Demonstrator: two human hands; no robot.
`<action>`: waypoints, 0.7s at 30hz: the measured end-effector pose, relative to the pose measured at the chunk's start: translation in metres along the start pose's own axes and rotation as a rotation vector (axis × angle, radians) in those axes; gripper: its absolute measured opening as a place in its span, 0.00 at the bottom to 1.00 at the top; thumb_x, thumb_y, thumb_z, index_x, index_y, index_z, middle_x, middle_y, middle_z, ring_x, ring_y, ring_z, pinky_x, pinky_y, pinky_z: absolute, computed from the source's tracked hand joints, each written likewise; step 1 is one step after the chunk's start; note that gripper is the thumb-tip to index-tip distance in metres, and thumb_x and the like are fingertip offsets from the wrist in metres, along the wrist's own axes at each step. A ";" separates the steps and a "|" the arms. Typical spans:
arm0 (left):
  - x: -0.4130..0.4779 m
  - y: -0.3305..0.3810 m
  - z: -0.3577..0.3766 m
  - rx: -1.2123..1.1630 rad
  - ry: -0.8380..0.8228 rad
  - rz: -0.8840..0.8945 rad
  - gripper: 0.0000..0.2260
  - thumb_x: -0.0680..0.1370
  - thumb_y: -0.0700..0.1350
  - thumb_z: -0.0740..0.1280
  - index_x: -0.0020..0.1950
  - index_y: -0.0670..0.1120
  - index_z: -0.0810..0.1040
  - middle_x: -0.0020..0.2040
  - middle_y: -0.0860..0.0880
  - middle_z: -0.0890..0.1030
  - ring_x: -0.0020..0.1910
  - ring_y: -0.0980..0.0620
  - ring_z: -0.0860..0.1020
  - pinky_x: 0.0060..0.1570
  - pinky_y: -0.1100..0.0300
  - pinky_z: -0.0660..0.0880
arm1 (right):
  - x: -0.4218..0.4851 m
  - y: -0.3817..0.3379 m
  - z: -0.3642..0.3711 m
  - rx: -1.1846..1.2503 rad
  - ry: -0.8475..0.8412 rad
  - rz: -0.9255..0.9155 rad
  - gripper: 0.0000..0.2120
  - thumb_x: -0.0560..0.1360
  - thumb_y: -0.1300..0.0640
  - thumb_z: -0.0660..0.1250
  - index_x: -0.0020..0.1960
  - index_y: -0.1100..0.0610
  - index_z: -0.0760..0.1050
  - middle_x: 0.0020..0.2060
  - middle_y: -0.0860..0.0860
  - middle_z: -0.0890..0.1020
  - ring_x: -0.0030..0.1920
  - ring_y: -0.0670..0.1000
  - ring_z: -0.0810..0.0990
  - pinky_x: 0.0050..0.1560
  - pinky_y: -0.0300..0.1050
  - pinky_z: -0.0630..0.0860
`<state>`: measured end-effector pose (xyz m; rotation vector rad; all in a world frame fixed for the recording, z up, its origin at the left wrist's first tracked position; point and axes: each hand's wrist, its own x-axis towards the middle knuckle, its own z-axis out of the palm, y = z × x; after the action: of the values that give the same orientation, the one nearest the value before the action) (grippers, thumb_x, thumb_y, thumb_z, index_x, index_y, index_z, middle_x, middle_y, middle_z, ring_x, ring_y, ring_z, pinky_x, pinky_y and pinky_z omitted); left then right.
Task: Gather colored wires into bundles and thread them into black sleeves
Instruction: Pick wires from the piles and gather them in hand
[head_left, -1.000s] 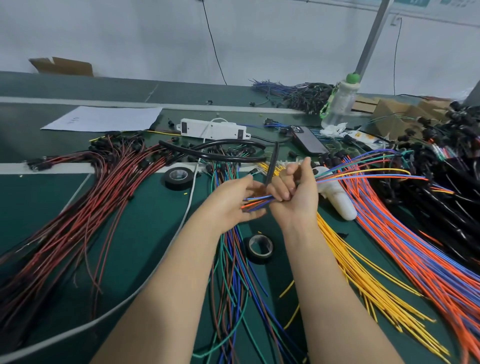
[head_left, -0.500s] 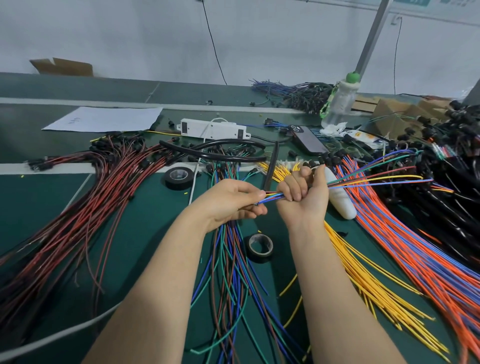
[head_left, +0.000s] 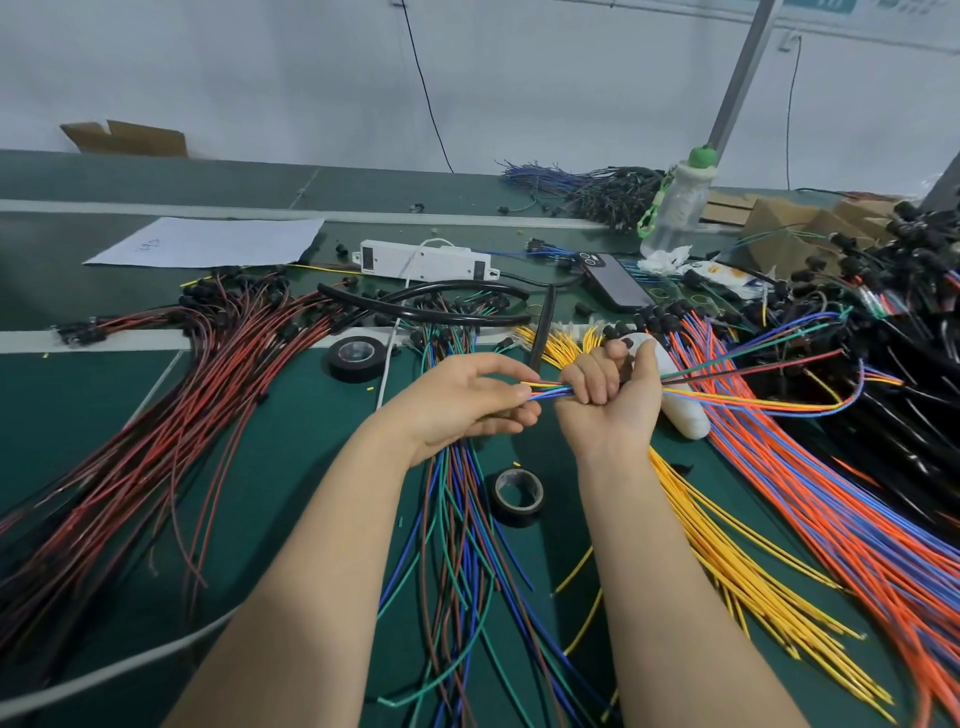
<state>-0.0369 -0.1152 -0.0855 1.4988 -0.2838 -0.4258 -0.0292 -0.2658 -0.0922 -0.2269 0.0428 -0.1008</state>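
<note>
My right hand (head_left: 608, 400) grips a small bundle of colored wires (head_left: 737, 376) in a fist; the wires run off to the right. Their short ends stick out to the left, where my left hand (head_left: 467, 400) pinches them between thumb and fingertips. A black sleeve (head_left: 540, 327) rises from behind my left fingers toward the back of the table; its lower end is hidden by the hand. More black sleeves (head_left: 447, 306) lie curved further back. Loose wire piles lie around: green, blue and brown (head_left: 457, 545), yellow (head_left: 727, 545), orange and blue (head_left: 841, 519).
Red and black wires with connectors (head_left: 156, 415) fan out at the left. Two black tape rolls (head_left: 358, 358) (head_left: 518, 498) lie near my hands. A white box (head_left: 421, 260), phone (head_left: 613, 280), bottle (head_left: 675, 208), paper sheet (head_left: 208, 241) and black harnesses (head_left: 909, 322) crowd the back and right.
My right hand has turned palm-up and closed into a fist round the bundle, shifting slightly right. The left hand now pinches the bundle's short ends.
</note>
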 end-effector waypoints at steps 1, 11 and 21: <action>0.001 0.000 0.000 0.019 0.012 0.018 0.06 0.78 0.37 0.65 0.51 0.45 0.79 0.39 0.46 0.84 0.38 0.56 0.82 0.38 0.68 0.77 | 0.000 0.000 0.000 0.006 0.006 0.005 0.23 0.81 0.45 0.55 0.32 0.57 0.66 0.18 0.46 0.59 0.17 0.43 0.57 0.18 0.35 0.53; -0.001 0.001 0.002 -0.032 0.031 -0.026 0.07 0.79 0.44 0.64 0.50 0.44 0.80 0.43 0.44 0.85 0.41 0.54 0.84 0.36 0.67 0.77 | -0.002 0.006 0.004 -0.078 -0.043 0.053 0.25 0.82 0.44 0.52 0.31 0.57 0.67 0.17 0.46 0.58 0.16 0.43 0.55 0.19 0.35 0.51; -0.003 0.001 0.000 -0.136 0.024 -0.103 0.03 0.78 0.37 0.64 0.49 0.41 0.77 0.40 0.44 0.85 0.37 0.56 0.83 0.35 0.68 0.77 | -0.002 0.003 0.003 -0.020 -0.061 0.028 0.27 0.82 0.42 0.50 0.31 0.58 0.67 0.17 0.47 0.58 0.16 0.44 0.56 0.17 0.35 0.52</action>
<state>-0.0392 -0.1137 -0.0847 1.3877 -0.1556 -0.4989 -0.0303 -0.2622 -0.0902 -0.2494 -0.0140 -0.0655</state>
